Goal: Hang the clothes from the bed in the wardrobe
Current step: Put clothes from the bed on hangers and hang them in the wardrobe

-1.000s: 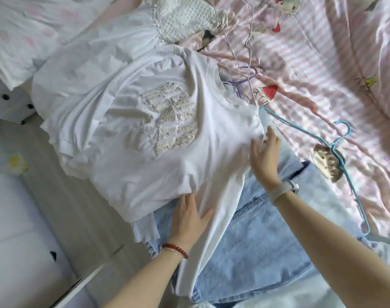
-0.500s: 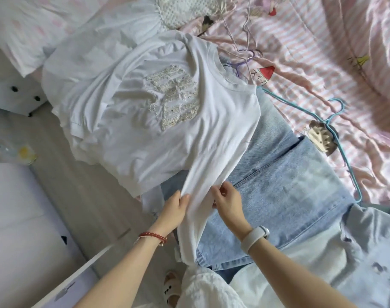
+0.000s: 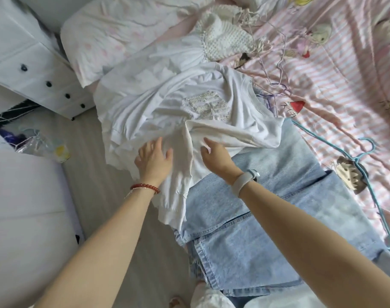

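Clothes lie in a heap at the bed's near edge. Nearest the viewer, folded jeans spread across the foot of the heap, their hem hanging over the edge toward the floor. Upon their far end lies a white shirt with a beaded patch on its chest; one sleeve is folded back across the body, and the lower hem droops off the mattress.

Left hand, with a red bead bracelet at the wrist, rests flat on the shirt's lower part, fingers spread and straight. Right hand, with a white wristband, touches the folded sleeve with fingers loosely extended; neither hand clamps the cloth.

Right of the jeans, a blue hanger lies on the pink striped sheet. Beyond the shirt lies a white knitted garment, and just beside its right edge, thin wire hangers. At far left, a pillow sits beside a white drawer unit.
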A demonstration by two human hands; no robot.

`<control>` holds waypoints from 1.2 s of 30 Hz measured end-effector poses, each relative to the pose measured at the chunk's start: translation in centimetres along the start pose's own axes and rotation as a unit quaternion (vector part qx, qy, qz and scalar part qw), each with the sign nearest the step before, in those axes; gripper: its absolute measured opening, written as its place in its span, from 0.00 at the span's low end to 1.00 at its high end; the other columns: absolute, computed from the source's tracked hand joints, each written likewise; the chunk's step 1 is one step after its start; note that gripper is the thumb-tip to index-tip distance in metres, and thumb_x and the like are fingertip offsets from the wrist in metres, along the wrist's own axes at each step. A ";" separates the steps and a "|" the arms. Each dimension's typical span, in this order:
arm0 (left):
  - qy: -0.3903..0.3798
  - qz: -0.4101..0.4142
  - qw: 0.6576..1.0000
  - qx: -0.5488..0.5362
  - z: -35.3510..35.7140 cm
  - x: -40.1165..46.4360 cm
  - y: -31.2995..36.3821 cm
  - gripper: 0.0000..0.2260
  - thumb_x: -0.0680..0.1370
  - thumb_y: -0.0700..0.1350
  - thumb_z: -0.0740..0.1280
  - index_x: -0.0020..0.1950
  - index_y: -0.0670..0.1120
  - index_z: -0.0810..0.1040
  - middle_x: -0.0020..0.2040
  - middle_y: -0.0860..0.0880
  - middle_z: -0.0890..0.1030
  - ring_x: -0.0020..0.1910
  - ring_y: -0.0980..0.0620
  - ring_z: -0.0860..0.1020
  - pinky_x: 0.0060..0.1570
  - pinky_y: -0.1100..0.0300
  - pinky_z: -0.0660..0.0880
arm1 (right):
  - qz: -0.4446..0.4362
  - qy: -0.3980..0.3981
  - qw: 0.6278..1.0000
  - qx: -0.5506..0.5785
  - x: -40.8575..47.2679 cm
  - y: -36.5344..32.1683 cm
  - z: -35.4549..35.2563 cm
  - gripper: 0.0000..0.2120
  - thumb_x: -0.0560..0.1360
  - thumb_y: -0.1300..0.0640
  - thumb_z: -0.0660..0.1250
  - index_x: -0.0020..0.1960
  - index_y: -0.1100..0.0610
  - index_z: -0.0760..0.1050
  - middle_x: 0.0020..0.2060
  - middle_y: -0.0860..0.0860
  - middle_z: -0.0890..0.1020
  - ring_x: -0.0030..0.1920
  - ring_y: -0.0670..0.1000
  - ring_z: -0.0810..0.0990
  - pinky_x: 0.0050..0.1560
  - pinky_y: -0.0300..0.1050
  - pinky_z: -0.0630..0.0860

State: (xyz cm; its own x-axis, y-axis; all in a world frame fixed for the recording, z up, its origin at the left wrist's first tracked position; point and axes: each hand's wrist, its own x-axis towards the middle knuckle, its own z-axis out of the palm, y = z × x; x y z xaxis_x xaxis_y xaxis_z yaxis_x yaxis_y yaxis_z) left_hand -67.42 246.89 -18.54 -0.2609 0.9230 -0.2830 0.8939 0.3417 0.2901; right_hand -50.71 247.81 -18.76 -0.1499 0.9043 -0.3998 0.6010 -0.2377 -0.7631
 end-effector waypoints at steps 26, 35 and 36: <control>0.227 -0.144 0.963 0.017 -6.7 -34.7 -27.9 0.14 0.65 0.36 0.74 0.50 0.40 0.81 0.49 0.43 0.82 0.50 0.43 0.80 0.52 0.41 0.74 | -0.423 -0.195 0.808 -0.360 -24.3 -13.5 23.4 0.20 0.78 0.54 0.54 0.70 0.53 0.63 0.67 0.52 0.69 0.68 0.53 0.63 0.68 0.47 0.54; 0.358 -0.367 0.857 0.044 -12.9 -54.4 -43.6 0.13 0.72 0.38 0.68 0.56 0.42 0.79 0.56 0.43 0.80 0.57 0.44 0.77 0.57 0.47 0.70 | -0.600 -0.274 0.693 -0.290 -40.0 -23.1 40.4 0.20 0.78 0.56 0.55 0.70 0.55 0.64 0.68 0.52 0.69 0.70 0.51 0.62 0.69 0.45 0.54; 0.367 -0.385 0.846 0.044 -13.7 -56.3 -44.8 0.13 0.73 0.39 0.67 0.57 0.41 0.79 0.56 0.42 0.79 0.58 0.43 0.76 0.56 0.46 0.70 | -0.612 -0.283 0.683 -0.282 -41.5 -24.1 41.9 0.20 0.78 0.56 0.55 0.70 0.55 0.65 0.68 0.52 0.69 0.70 0.51 0.63 0.69 0.44 0.55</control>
State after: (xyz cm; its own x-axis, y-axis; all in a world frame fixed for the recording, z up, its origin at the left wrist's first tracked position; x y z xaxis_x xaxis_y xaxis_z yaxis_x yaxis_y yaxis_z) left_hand -97.79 181.99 -3.10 -0.9055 0.3047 0.2955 0.3704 0.9071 0.1999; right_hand -91.90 201.12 -5.01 -0.9941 -0.0164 0.1076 -0.0633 0.8912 -0.4492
